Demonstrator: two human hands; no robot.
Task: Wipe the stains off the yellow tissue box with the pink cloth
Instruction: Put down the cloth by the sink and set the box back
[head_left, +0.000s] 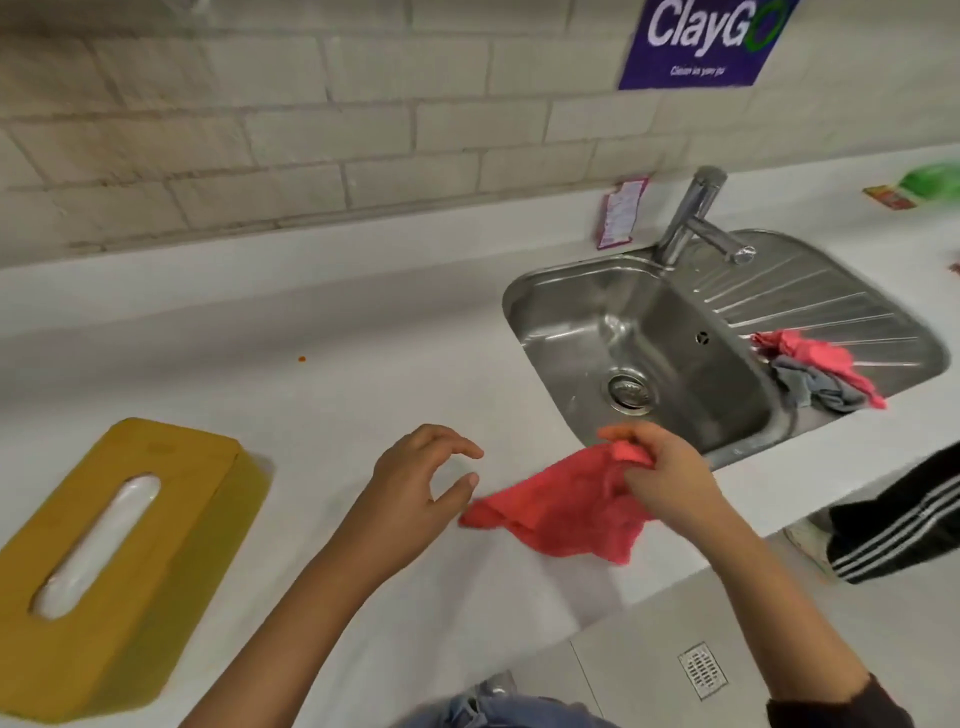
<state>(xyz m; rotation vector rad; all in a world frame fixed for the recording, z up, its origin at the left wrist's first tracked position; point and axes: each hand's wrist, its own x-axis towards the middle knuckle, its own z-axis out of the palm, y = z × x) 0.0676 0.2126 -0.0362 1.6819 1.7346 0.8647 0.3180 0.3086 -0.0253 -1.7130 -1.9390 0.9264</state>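
Cloth of a pink-red colour, the pink cloth (561, 512), is hanging bunched from the right hand (662, 475), whose fingers (631, 451) are curling closed over its upper edge and pinching it; the loose part is drooping below and to the left of those fingers, above the white counter (363, 332). One corner of it is pointing toward the left hand (423, 480), ending just beside that hand's thumb tip. The left hand is holding nothing: its fingers (462, 447) are spreading apart in an open curve, thumb and forefinger separated, hovering over the counter.

Well to the left of the left fingers, the yellow tissue box (124, 566) is lying flat on the counter, its long oval slot facing up and showing clear plastic inside. Stains on it are too faint to make out. It is sitting well apart from the cloth and from both hands.

Beyond the right fingers, the steel sink (571, 291) is sitting set into the counter, with the tap (693, 218) standing at its back edge. On its ribbed draining board, to the right of the right fingers, a second pink rag (815, 353) is lying tangled with a grey rag (815, 387). A purple sign (701, 41) is hanging on the brick wall behind, and a leg in dark striped trousers (904, 514) is standing at the right, past the counter edge
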